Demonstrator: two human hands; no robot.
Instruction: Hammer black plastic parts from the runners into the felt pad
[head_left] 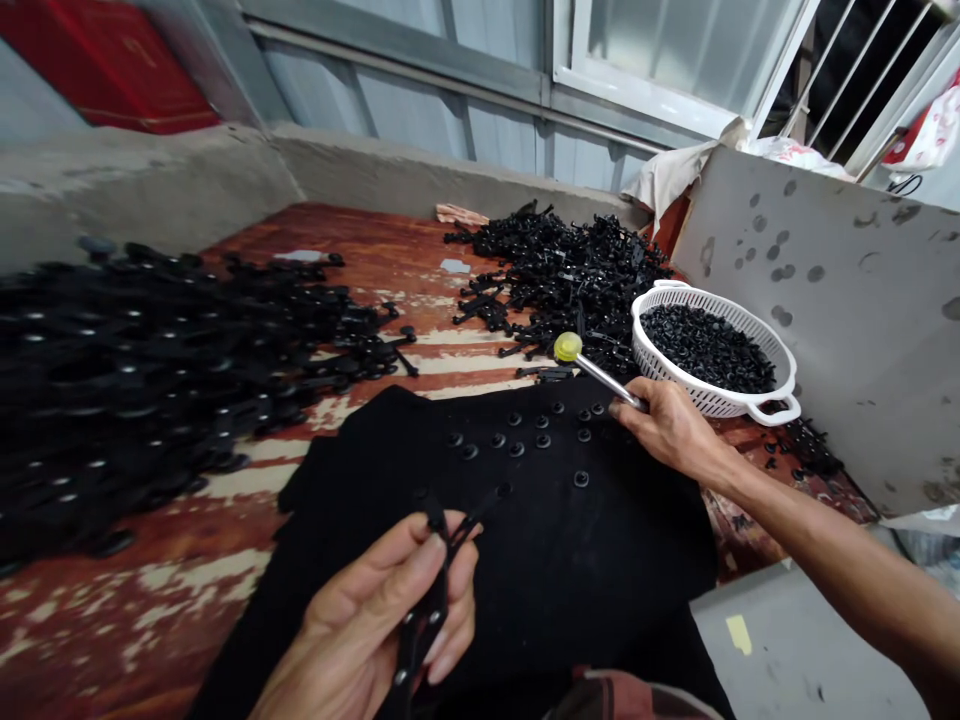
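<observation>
My left hand [367, 625] is closed on thin black plastic pieces [433, 606] with shiny dots, pinched between thumb and fingers; two arms with round ends fork upward. My right hand [671, 425] grips the metal handle of a small mallet-like tool [611, 382] with a round, yellow, translucent head. Between the hands, several small round black caps [516, 450] lie scattered on a black cloth [555, 570]. The tool's head is up beyond the cloth's far edge, in front of a pile of black parts.
A large heap of black parts [150, 370] covers the table's left side. Another pile [570, 265] lies at the back. To the right, a white plastic basket [776, 375] holds small black pieces. A grey panel [832, 265] rises behind it. The worn reddish tabletop [315, 235] meets a concrete ledge.
</observation>
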